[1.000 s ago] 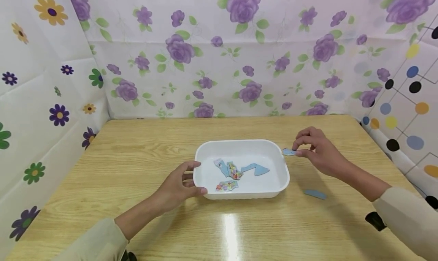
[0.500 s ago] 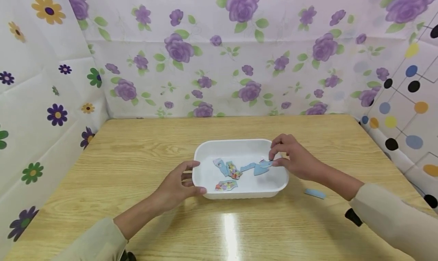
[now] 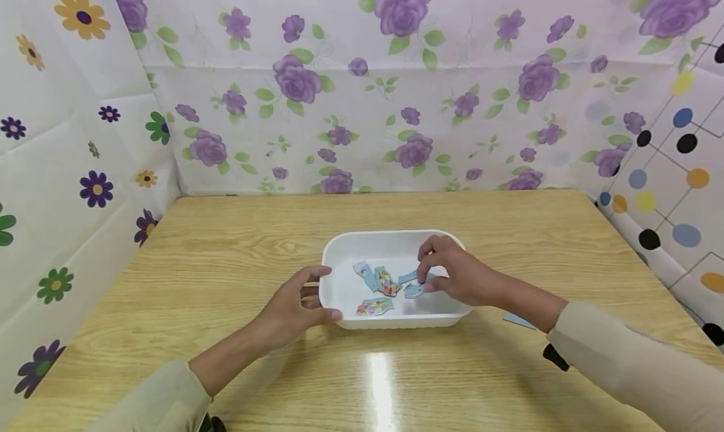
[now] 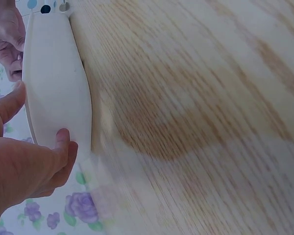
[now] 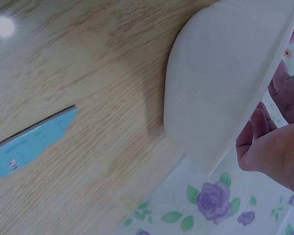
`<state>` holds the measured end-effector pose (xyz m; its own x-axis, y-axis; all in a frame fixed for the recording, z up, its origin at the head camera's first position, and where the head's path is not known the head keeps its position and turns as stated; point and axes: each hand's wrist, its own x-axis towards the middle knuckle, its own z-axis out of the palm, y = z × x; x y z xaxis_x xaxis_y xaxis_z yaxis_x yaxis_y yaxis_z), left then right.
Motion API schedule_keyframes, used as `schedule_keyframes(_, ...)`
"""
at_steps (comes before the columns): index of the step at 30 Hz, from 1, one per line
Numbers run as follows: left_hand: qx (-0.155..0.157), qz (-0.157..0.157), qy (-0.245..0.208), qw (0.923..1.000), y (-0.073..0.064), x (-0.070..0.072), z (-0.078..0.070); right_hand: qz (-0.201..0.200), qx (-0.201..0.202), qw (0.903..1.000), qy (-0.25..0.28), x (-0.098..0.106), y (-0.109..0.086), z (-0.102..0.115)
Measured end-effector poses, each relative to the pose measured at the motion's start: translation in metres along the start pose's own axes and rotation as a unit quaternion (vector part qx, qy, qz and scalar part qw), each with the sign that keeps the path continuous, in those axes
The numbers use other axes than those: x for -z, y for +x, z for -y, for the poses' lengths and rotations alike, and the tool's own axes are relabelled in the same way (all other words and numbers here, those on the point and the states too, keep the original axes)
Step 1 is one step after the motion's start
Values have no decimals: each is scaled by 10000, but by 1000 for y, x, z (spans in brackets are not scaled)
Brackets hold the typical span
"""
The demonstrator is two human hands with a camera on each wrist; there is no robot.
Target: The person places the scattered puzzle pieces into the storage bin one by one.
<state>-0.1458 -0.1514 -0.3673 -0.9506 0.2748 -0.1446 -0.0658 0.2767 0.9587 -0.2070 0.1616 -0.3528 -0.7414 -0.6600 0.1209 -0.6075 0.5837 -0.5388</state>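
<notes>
A white plastic tray [image 3: 390,324] stands on the wooden table, and my left hand [image 3: 288,312] grips its left end, thumb on the near rim and fingers at the outer wall. My right hand [image 3: 466,271] reaches over the right rim and pinches a light blue puzzle piece [image 3: 413,291] low inside the tray. Farther left in the tray lie a blue-and-white piece [image 3: 366,276], a colourful piece [image 3: 388,283] and another colourful piece [image 3: 374,307]. Behind the pinched piece shows a narrow blue piece [image 3: 407,276]; my fingers hide other parts there.
One more blue puzzle piece [image 5: 34,142] lies on the table outside the tray, to its right, partly covered by my right forearm in the head view. Flowered cloth [image 3: 351,105] hangs along the table's back edge, with patterned sheets at both sides.
My right hand has carried the blue piece from beyond the tray's right rim leftward and down into the tray. My left hand has stayed on the tray.
</notes>
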Motion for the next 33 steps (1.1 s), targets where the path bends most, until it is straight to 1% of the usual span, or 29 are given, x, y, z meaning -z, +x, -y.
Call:
schedule_keyframes(3, -9, 15, 2, 10000, 0, 0, 0, 77, 65, 9999, -60, -5, 3, 2)
schedule_keyframes(7, 2, -9, 60, 10000, 1, 0, 1, 137, 13, 9999, -75, -7, 3, 3)
schedule_keyframes(14, -5, -12, 38, 10000, 1, 0, 0, 47, 29, 10000, -2, -4, 0, 1)
schedule_keyframes(23, -1, 1, 21, 10000, 1, 0, -1, 107, 13, 9999, 101, 4, -3, 0)
schedule_keyframes(28, 19, -54, 58, 10000, 1, -1, 0, 170, -150, 9996, 165, 10, -10, -5)
schedule_keyframes(33, 6, -102, 82, 9999, 1, -1, 0, 77, -300, 9993, 211, 16, -18, -13)
